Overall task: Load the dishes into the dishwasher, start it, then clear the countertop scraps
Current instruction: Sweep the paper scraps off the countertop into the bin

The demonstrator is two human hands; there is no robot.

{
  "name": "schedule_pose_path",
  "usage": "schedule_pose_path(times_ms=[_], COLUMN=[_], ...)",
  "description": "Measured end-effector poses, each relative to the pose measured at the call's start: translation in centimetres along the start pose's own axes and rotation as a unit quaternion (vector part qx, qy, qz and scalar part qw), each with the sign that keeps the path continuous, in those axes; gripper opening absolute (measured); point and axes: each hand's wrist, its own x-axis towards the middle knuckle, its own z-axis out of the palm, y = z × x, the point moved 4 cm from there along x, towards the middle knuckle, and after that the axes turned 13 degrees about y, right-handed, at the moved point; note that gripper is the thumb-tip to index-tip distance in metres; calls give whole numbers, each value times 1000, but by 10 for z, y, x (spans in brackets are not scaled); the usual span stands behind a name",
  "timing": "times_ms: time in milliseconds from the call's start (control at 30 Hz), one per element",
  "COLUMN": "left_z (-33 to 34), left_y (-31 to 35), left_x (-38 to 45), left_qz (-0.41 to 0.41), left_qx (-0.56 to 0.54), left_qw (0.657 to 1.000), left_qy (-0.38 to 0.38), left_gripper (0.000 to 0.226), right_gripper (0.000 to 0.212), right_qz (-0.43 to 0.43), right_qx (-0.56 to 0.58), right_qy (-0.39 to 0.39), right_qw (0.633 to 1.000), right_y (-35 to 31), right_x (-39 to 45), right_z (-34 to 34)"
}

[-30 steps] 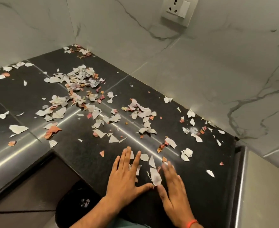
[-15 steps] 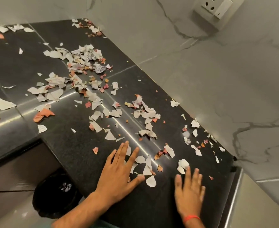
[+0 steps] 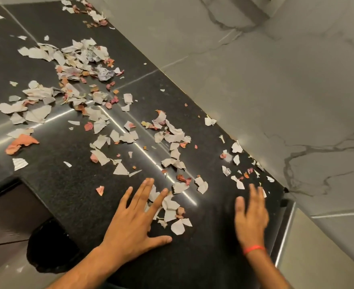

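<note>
Torn white and pink paper scraps [image 3: 173,136] lie scattered over the black granite countertop [image 3: 71,195]. My left hand [image 3: 134,222] lies flat on the counter near its front edge, fingers spread, with a small heap of scraps [image 3: 172,209] against its fingers and thumb. My right hand [image 3: 251,217], with a red band at the wrist, is blurred and flat over the counter to the right, fingers straight, close to the scraps [image 3: 237,182] by the wall. Neither hand holds anything.
A marble-patterned wall [image 3: 255,90] runs along the counter's far side. A black bin [image 3: 46,247] stands on the floor below the counter's front edge. A metal-edged surface [image 3: 286,230] borders the counter on the right. Denser scrap piles [image 3: 78,65] lie at the far left.
My right hand has moved from beside my left hand out to the right, toward the wall-side scraps. My left hand stays flat by the small heap. The view has tilted downward.
</note>
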Motion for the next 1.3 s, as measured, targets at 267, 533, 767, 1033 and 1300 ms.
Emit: schedule_pose_path(times_ms=[267, 533, 767, 1033, 1300], left_z=[-2, -3, -5, -6, -9], left_y=[3, 4, 4, 5, 7], left_x=[3, 8, 9, 10, 11], left_qz=[16, 21, 3, -6, -9], left_qx=[7, -4, 3, 6, 8], left_qw=[1000, 1000, 1000, 999, 999], left_qy=[-1, -2, -21, -35, -39], left_gripper=[115, 116, 123, 124, 125], right_gripper=[79, 71, 68, 73, 77], right_qz=[54, -217, -82, 127, -159], right_qx=[-170, 21, 77, -143, -113], right_qy=[-89, -233, -82, -97, -143], right_qw=[980, 948, 990, 977, 970], right_y=[24, -130, -53, 80, -52], right_x=[10, -91, 2, 91, 8], right_z=[36, 53, 37, 28, 63])
